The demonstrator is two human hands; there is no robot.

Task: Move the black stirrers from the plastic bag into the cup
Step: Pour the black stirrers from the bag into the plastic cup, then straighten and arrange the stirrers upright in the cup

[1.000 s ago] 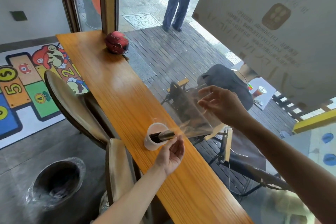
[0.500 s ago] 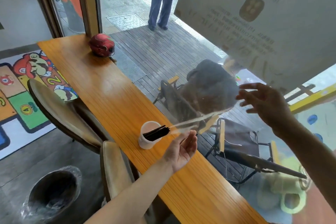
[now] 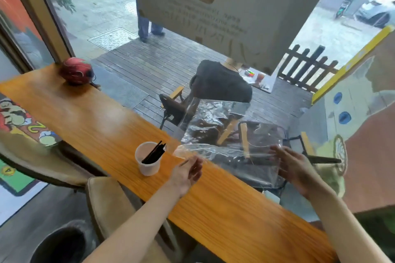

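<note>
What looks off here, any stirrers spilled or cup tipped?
Nothing stands out. The cup stands upright on the counter with the black stirrers leaning inside; none lie outside. The plastic bag looks empty.

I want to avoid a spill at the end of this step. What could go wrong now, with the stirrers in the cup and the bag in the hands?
1. The black stirrers lean to one side of the light white cup, so a small knock may tip it.
2. The plastic bag hangs close beside the cup, held by the left hand and the right hand; swinging it away could brush the stirrer tips.
3. The cup stands near the wooden counter's inner edge and could fall off.
</note>
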